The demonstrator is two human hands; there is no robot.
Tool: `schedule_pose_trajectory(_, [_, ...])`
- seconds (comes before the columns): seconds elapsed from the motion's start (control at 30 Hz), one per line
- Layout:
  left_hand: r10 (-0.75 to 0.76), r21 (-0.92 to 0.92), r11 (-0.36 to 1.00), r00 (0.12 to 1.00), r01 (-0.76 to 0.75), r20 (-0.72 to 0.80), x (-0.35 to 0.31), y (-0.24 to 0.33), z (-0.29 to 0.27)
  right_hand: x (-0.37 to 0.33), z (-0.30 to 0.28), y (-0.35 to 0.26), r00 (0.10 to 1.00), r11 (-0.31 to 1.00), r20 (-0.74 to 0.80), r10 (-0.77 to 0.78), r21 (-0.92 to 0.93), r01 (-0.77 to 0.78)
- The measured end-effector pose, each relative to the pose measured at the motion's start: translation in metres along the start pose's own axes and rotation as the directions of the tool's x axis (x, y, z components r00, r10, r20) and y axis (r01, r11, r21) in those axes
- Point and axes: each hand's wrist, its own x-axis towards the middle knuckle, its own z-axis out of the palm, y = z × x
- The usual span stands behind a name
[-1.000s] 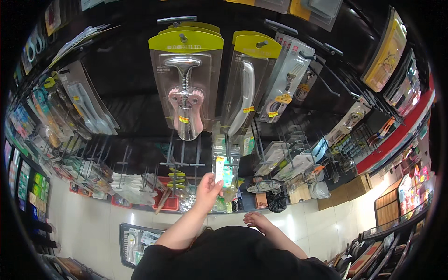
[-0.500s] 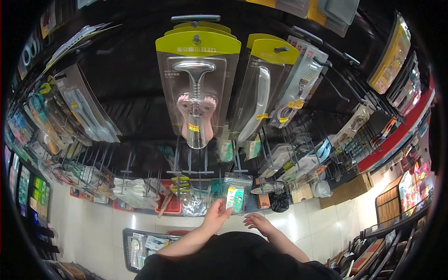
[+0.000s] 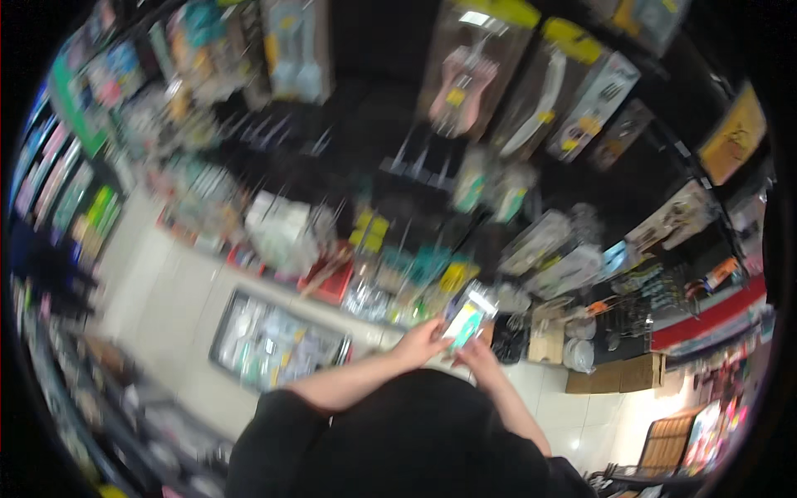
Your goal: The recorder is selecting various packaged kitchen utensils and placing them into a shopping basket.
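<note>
In front of my body is a small clear plastic packet [image 3: 467,322] with a green and white card and a bit of yellow on it. My left hand [image 3: 421,343] grips its left edge, fingers closed. My right hand [image 3: 476,358] is closed at its lower right corner. The packet is tilted, its top leaning to the right. Motion blurs the picture, so fine details of card and fingertips are lost. Beyond it, similar green and white packets [image 3: 512,199] hang from hooks on the black rack.
A pink-handled corkscrew [image 3: 465,79] in a blister pack hangs high on the rack, beside other carded utensils. A dark-rimmed basket [image 3: 217,340] full of packaged goods is on the floor at left. A red bin [image 3: 330,282] and cardboard boxes [image 3: 616,375] line the rack's foot.
My right hand has come to the packet, which my left hand alone held before. The view has turned and swung left, bringing more of the floor basket into sight.
</note>
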Motion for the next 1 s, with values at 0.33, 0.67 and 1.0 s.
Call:
schedule_pose_trajectory(0.33, [-0.214,-0.077,0.976,0.957,0.202,-0.196,-0.183,-0.035,0.079,-0.111,0.034,0.099,0.958,0.963,0.234,0.166,0.172,-0.209])
schedule_pose_trajectory(0.67, [-0.358,-0.125,0.934,0.859,0.336,-0.367,-0.302,-0.022,0.069,-0.156,0.120,0.120,0.905,0.933,0.365,0.219,0.193,-0.304])
schedule_pose_trajectory(1.0, [-0.333,-0.237,0.938,0.841,0.252,-0.427,-0.426,-0.058,-0.033,-0.160,0.278,0.149,0.888,0.935,0.362,0.283,0.102,-0.340])
